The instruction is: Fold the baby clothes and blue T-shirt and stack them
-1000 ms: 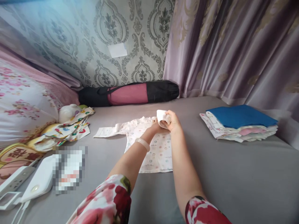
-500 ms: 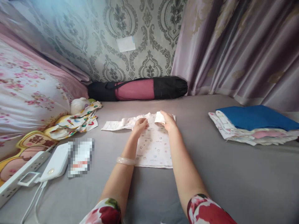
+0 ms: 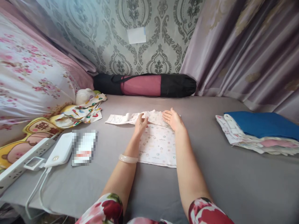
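Observation:
A small pale pink shirt (image 3: 157, 146) with a tiny print lies flat on the grey sheet in front of me. Its left sleeve (image 3: 118, 119) stretches out to the left, while the right sleeve lies folded inward across the upper part. My left hand (image 3: 140, 124) rests on the shirt near the base of the left sleeve, thumb and fingers apart. My right hand (image 3: 173, 119) is at the upper right of the shirt, fingers stretched out over the folded sleeve. Neither hand grips the cloth.
A folded clothes stack (image 3: 259, 127), blue on top, sits at the right. To the left are a white power bank (image 3: 61, 149), a power strip (image 3: 28, 161), a blurred packet (image 3: 84, 147) and a patterned cloth (image 3: 81, 113). A black and pink bag (image 3: 142, 85) lies along the wall.
My right hand has let go of the right sleeve's cuff, laid it down across the shirt, and straightened its fingers. My left hand stays near the left sleeve. The view has shifted slightly.

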### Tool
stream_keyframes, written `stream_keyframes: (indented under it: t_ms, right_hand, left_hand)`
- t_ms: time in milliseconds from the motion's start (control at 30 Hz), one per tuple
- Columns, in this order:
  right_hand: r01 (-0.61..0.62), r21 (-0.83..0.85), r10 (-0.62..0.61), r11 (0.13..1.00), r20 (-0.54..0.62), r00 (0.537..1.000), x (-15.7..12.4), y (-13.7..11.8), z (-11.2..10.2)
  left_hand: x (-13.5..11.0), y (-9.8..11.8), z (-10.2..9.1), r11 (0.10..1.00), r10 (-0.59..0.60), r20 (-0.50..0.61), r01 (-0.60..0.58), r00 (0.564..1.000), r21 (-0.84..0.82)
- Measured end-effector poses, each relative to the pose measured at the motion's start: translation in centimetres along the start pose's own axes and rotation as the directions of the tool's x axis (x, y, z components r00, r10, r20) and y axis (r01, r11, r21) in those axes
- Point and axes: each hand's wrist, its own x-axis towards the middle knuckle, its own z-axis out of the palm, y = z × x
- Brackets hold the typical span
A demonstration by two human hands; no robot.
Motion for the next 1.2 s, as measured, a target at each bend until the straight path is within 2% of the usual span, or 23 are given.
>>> stream_keyframes:
  t_ms: [100, 167, 267, 367, 467, 567, 733, 867, 1000, 1200]
  right_hand:
    - [0.046, -0.118, -0.053, 0.992, -0.057, 0.997, 0.5, 0.7, 0.1]
    - [0.117, -0.277, -0.142, 0.954, -0.074, 0.987, 0.8, 1.3, 0.5]
    - [0.233, -0.585, -0.291, 0.777, -0.007, 0.957, 0.7, 2.4, 1.2]
    - [0.308, -0.758, -0.328, 0.575, 0.131, 0.936, 0.3, 3.4, 2.2]
    - [0.352, -0.849, -0.316, 0.394, 0.234, 0.919, -0.1, 4.4, 3.4]
    - [0.35, -0.91, -0.246, 0.222, 0.295, 0.923, -0.4, 5.4, 4.2]
    - [0.369, -0.928, -0.193, 0.049, 0.354, 0.915, -0.7, 6.7, 4.4]
    - [0.313, -0.949, -0.237, 0.022, 0.299, 0.924, -0.6, 7.1, 4.0]
    - [0.17, -0.983, -0.278, 0.067, 0.146, 0.949, -0.3, 6.8, 3.1]
    - [-0.017, -0.988, -0.351, 0.156, -0.071, 0.934, 0.2, 5.7, 0.9]
  left_hand:
    - [0.6, -0.7, 0.2, 0.992, 0.099, -0.021, -0.097, 0.995, 0.08]
    - [1.0, -1.1, 0.4, 0.975, 0.155, -0.034, -0.147, 0.987, 0.165]
    - [1.5, -1.6, 0.6, 0.924, 0.273, -0.042, -0.25, 0.961, 0.29]
    - [1.7, -1.9, 0.6, 0.865, 0.382, -0.025, -0.347, 0.924, 0.362]
    - [1.6, -2.1, 0.4, 0.824, 0.431, -0.022, -0.383, 0.902, 0.417]
    - [1.6, -2.2, 0.3, 0.791, 0.45, -0.032, -0.381, 0.892, 0.479]
    - [1.6, -2.2, 0.2, 0.767, 0.44, -0.043, -0.35, 0.897, 0.537]
    - [1.4, -2.2, 0.1, 0.749, 0.436, -0.042, -0.336, 0.899, 0.571]
    - [1.3, -2.4, 0.0, 0.74, 0.428, -0.045, -0.322, 0.903, 0.591]
    - [1.4, -2.4, 0.0, 0.744, 0.4, -0.051, -0.292, 0.915, 0.601]
